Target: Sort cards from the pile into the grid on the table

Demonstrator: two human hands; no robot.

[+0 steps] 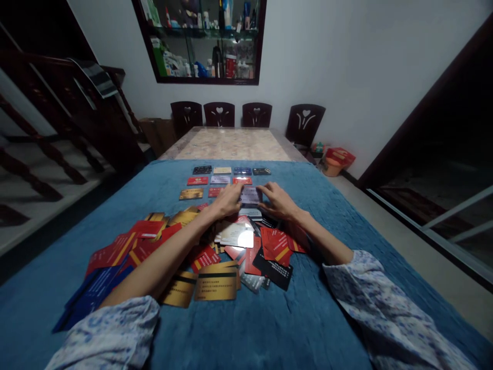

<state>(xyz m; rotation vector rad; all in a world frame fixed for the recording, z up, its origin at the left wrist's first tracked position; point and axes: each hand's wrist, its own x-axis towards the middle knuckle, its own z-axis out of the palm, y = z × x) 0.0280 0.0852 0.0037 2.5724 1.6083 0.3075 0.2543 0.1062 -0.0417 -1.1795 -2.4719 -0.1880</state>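
Observation:
A pale purple card (251, 196) is between my two hands, near the rows of cards on the blue cloth. My left hand (230, 199) has its fingers closed on the card's left edge. On the right edge are the fingers of my right hand (276, 198). Just left of my left hand lies a red card (215, 192), with a gold card (191, 193) beyond it. A red card (242, 180) lies behind the purple one. Closer to me is a loose heap with a white card (236, 235), red cards (275, 245) and black cards (274, 268).
Gold cards (216, 283) and blue cards (88, 294) spread under and beside my left forearm. Farther rows include a blue card (242, 171) and a black card (261, 171). The blue cloth (300, 318) covers the table's near part. Chairs (219, 114) stand at the far end.

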